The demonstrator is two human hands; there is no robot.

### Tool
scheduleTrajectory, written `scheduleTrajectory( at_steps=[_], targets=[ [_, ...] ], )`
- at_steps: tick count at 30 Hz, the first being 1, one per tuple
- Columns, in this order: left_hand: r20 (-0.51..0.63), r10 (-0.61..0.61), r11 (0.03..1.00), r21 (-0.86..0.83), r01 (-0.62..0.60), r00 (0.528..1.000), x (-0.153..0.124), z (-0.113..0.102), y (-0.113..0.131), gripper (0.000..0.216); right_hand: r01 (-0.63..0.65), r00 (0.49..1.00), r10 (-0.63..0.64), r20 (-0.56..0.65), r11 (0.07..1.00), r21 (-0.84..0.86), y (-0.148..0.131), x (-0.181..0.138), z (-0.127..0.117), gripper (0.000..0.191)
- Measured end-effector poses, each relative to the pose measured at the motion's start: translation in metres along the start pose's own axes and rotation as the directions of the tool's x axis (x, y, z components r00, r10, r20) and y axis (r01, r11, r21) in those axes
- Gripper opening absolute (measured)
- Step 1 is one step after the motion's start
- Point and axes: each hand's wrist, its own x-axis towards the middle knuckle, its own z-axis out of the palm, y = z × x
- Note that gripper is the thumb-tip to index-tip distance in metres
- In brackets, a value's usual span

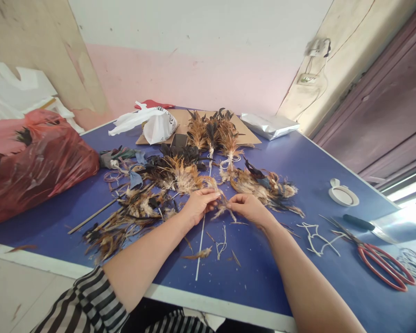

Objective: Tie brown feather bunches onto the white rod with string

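Note:
My left hand (201, 204) is closed in a pinch on a small brown feather (211, 183) near the middle of the blue table. Close beside it, my right hand (247, 207) pinches the lower end of the same feather or others; the fingers hide which. Pale fluffy feathers (222, 209) show between the two hands. Left of my hands spreads a heap of loose brown and black feathers (138, 215), with an orange-tan pile (182, 175) behind. To the right lies another feather bundle (260, 185). Tied feather bunches (211, 132) rest on cardboard farther back.
Red-handled scissors (384, 266), a knife (358, 223), a tape roll (343, 195) and white string (319, 240) lie at right. A red plastic bag (45, 162) bulges at left. A white bag (159, 125) and a silver packet (268, 125) sit at the back.

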Motion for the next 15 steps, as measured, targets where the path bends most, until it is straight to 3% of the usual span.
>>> scheduleTrajectory(
  at_steps=[6, 15],
  targets=[
    [0.024, -0.032, 0.998, 0.049, 0.03, 0.999, 0.0001, -0.0005, -0.0015, 0.025, 0.062, 0.997, -0.058, -0.045, 0.994, 0.089, -0.0014, -0.0002, 0.0001, 0.024],
    [0.096, -0.028, 1.0, 0.002, 0.028, 0.995, -0.0022, 0.0019, -0.0018, 0.028, 0.148, 0.986, -0.162, -0.04, 0.959, -0.243, 0.0019, 0.0027, 0.0041, 0.018]
  ],
)
